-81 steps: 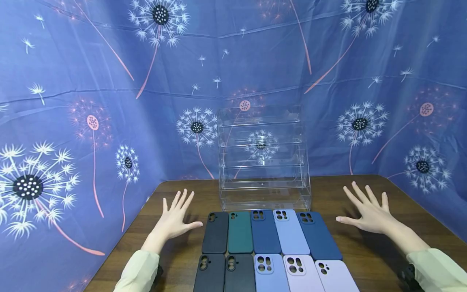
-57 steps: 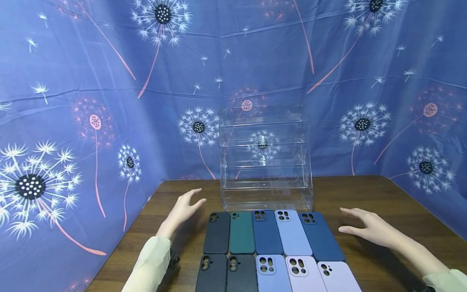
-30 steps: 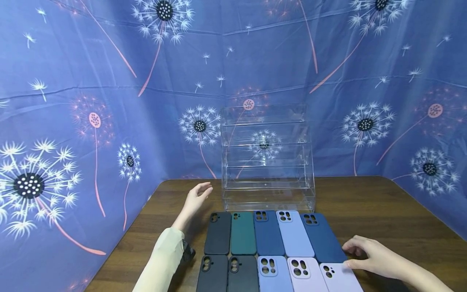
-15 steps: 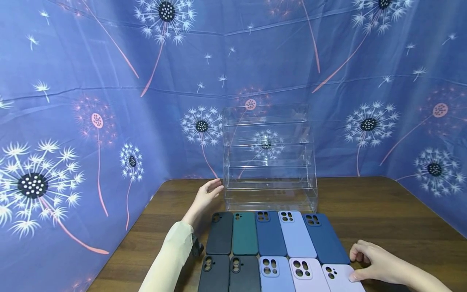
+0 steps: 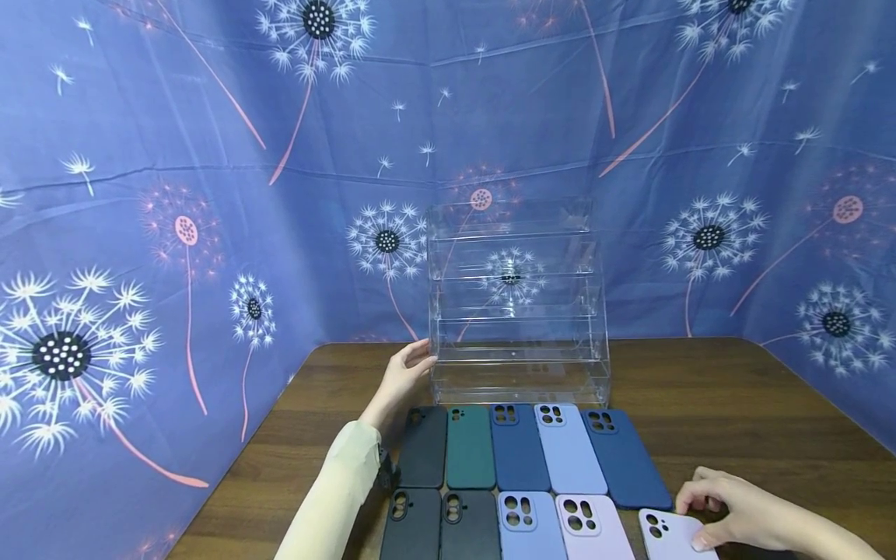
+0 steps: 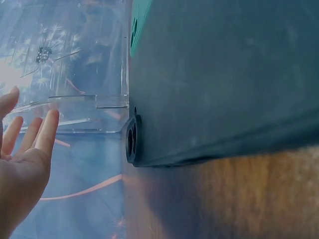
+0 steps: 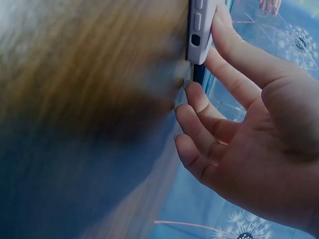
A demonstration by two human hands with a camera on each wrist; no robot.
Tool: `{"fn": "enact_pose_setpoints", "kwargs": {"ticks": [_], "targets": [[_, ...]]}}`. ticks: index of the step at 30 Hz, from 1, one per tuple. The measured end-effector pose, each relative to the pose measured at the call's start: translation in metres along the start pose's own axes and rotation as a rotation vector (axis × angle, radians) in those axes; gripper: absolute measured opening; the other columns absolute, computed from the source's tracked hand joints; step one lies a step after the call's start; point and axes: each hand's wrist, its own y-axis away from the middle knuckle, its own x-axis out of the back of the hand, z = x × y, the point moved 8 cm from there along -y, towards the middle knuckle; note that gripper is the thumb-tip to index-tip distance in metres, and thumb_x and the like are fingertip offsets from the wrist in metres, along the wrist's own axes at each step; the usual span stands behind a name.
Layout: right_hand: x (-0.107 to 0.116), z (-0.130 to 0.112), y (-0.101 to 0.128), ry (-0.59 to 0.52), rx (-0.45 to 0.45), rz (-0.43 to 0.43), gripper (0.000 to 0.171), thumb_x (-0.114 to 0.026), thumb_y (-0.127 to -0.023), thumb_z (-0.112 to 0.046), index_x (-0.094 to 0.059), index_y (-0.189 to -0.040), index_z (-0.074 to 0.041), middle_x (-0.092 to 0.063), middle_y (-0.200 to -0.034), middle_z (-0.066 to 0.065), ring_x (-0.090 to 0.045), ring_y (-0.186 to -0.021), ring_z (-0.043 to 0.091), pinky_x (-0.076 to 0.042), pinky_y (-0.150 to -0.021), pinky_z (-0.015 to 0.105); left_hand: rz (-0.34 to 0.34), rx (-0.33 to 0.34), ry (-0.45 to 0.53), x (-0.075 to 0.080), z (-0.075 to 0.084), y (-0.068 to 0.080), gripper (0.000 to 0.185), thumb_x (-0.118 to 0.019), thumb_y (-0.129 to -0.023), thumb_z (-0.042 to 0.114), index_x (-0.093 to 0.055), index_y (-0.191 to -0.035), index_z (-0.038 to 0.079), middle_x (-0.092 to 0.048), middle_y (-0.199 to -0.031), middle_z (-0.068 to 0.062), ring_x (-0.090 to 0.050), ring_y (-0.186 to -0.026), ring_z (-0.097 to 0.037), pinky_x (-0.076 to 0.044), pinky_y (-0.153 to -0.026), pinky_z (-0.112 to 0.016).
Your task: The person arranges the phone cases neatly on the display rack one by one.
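Observation:
My right hand [image 5: 738, 509] pinches the pale lilac phone case [image 5: 672, 537] at the near right end of the front row, thumb on its back and fingers at its right edge. The case sits slightly apart from its neighbour. In the right wrist view, the case's side [image 7: 196, 25] shows, with the thumb against it and the other fingers bent close to the wooden table. My left hand [image 5: 404, 377] is at the left side of a clear acrylic tiered rack [image 5: 518, 394], fingertips right at its edge. In the left wrist view, the left hand's fingers [image 6: 47, 132] are extended and spread beside the rack.
Phone cases lie in two rows before the rack: black [image 5: 423, 459], green [image 5: 470, 451], dark blue [image 5: 519, 451], light blue [image 5: 570, 455], another dark blue [image 5: 626, 463], and a front row including pink-lilac [image 5: 595, 537]. A dandelion-print curtain [image 5: 280, 257] surrounds the table [image 5: 700, 389].
Both hands were spread above the table sides. The left hand has moved forward and right to the rack. The right hand has come down onto the pale lilac case and shifted it right.

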Motion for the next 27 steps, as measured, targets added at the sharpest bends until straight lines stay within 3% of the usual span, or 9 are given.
{"fn": "enact_pose_setpoints", "kwargs": {"ticks": [4, 9, 14, 21, 27], "targets": [[0.001, -0.001, 0.001, -0.001, 0.0, -0.026, 0.022, -0.066, -0.072, -0.02, -0.059, -0.093, -0.02, -0.046, -0.078, -0.003, -0.039, -0.065, 0.009, -0.024, -0.047, 0.022, -0.048, -0.008, 0.005, -0.003, 0.012, 0.006, 0.049, -0.054, -0.085, 0.003, -0.035, -0.129, -0.007, -0.037, -0.13, -0.029, -0.04, -0.116, -0.04, -0.046, -0.089, -0.035], [0.005, 0.002, 0.005, -0.015, 0.014, -0.034, 0.024, -0.066, -0.072, -0.015, -0.06, -0.095, -0.019, -0.046, -0.078, -0.002, -0.039, -0.066, 0.007, -0.024, -0.048, 0.021, -0.052, -0.021, -0.005, -0.002, 0.013, 0.007, 0.049, -0.053, -0.085, 0.0, -0.033, -0.129, -0.009, -0.036, -0.13, -0.03, -0.04, -0.116, -0.042, -0.046, -0.088, -0.032], [0.011, 0.013, 0.016, -0.124, -0.031, -0.083, 0.023, -0.061, -0.077, -0.012, -0.059, -0.1, -0.015, -0.046, -0.081, 0.001, -0.038, -0.066, 0.01, -0.024, -0.048, 0.022, -0.06, -0.028, -0.017, -0.003, 0.014, 0.006, 0.048, -0.051, -0.085, 0.0, -0.034, -0.129, -0.009, -0.036, -0.13, -0.03, -0.04, -0.116, -0.042, -0.044, -0.091, -0.037], [0.022, 0.037, 0.03, -0.272, -0.155, -0.116, 0.024, -0.053, -0.084, -0.006, -0.053, -0.108, -0.004, -0.045, -0.086, -0.006, -0.04, -0.072, 0.009, -0.032, -0.051, 0.026, -0.046, -0.021, -0.004, 0.0, -0.003, -0.003, 0.047, -0.056, -0.084, 0.006, -0.039, -0.128, -0.004, -0.041, -0.129, -0.024, -0.044, -0.115, -0.037, -0.045, -0.09, -0.036], [0.032, 0.046, 0.034, -0.198, -0.16, -0.072, 0.022, -0.053, -0.085, -0.007, -0.054, -0.107, -0.006, -0.045, -0.085, -0.006, -0.039, -0.071, 0.008, -0.029, -0.05, 0.025, -0.02, -0.038, -0.033, 0.004, -0.013, -0.007, 0.046, -0.058, -0.084, 0.009, -0.042, -0.126, -0.001, -0.045, -0.127, -0.021, -0.048, -0.111, -0.034, -0.047, -0.087, -0.032]]}}
